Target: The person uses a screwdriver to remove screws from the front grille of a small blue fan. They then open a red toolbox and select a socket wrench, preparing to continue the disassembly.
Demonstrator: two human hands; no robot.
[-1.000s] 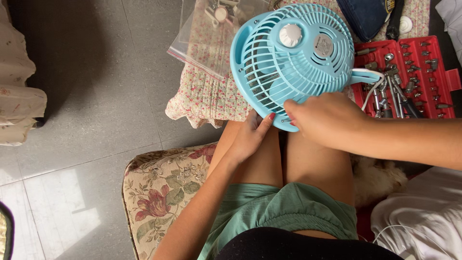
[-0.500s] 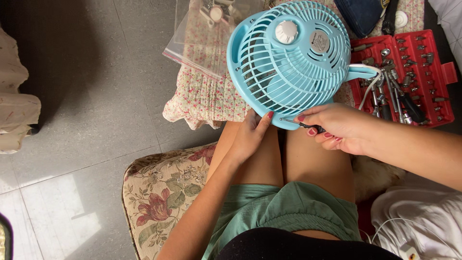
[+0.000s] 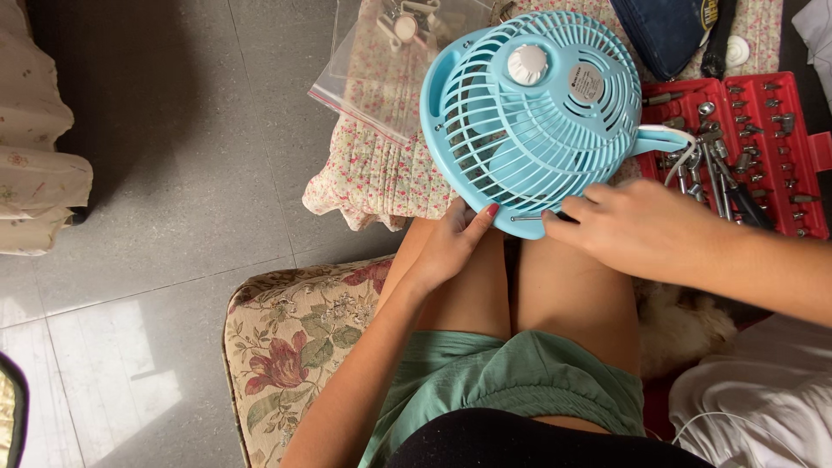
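A small light-blue table fan (image 3: 537,113) with a grille and a white knob rests on my knees, its back facing up. My left hand (image 3: 451,247) steadies the fan's lower rim with its fingertips. My right hand (image 3: 637,227) grips a thin screwdriver (image 3: 542,217) whose metal shaft points left against the fan's lower edge. The tool's handle is hidden inside my fist.
A red tool case (image 3: 750,147) with several bits and pliers lies to the right. A clear plastic bag (image 3: 386,69) with small parts lies on a floral quilted cloth (image 3: 368,178). A dark pouch (image 3: 667,30) is at the top. I sit on a floral cushion (image 3: 290,347) over grey floor tiles.
My right hand slid right off the fan's rim and now holds the screwdriver level against the lower edge. The fan shifted slightly. My left hand stayed at the rim.
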